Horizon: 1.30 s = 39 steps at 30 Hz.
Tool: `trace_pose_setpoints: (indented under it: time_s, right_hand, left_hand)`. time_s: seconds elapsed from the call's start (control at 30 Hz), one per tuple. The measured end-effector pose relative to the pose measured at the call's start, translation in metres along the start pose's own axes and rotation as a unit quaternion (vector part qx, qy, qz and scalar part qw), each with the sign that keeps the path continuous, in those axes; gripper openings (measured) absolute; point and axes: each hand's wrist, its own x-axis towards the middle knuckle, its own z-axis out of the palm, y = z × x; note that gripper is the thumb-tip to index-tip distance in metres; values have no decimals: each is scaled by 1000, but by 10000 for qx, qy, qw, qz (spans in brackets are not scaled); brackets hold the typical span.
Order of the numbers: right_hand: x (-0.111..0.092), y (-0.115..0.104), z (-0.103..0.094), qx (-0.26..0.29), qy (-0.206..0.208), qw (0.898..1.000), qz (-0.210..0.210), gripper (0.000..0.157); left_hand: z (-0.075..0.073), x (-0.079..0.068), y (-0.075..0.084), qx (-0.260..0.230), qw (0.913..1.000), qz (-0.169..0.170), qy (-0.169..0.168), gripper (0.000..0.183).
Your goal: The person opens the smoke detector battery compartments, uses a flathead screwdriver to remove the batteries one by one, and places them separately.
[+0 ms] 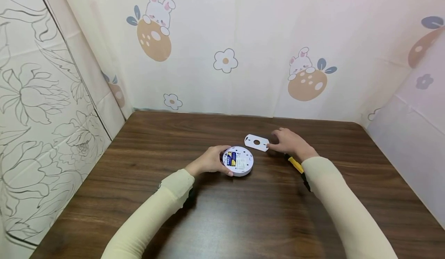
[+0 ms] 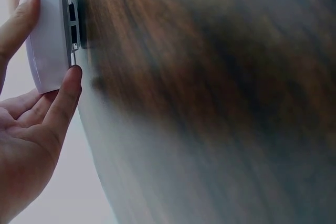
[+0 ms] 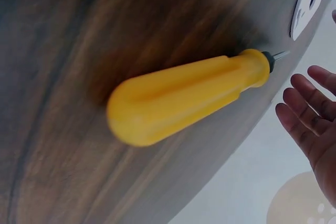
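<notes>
Above the table [image 1: 222,220], the head view is looking forward-down; wrist views are looking closely across it, all sharing its top.

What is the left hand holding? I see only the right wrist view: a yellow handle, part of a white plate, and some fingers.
Observer: The left hand holds a round white device.
Operator: Thank you. Which side of it is turned up?
Observer: The side showing the blue-and-yellow batteries.
Operator: And where does the white plate lie from there?
Observer: In the head view, it lies beyond the device, to the right.
</notes>
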Motion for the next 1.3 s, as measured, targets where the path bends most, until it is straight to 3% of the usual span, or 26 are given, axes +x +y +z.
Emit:
trace_pose_setpoints:
  time_s: [0.37,0.57,0.87,1.1,1.3]
  right_hand:
    - [-23,6,3,-67,159,9996,-231,55]
    - [-39,9,4,32,125,9998,-159,54]
    - [-58,17,8,259,-110,9996,-40,64]
    - [-67,21,11,474,-249,9985,-78,46]
    - [-74,20,14,508,-199,9985,-43,43]
  left_hand:
    - [1,1,1,25,10000,-18,36,96]
    - [1,1,1,38,10000,-20,32,96]
    - [1,0,2,37,10000,-14,14,97]
    - [0,-1,0,10,10000,-10,12,96]
    - [1,0,-1,2,10000,12,41,95]
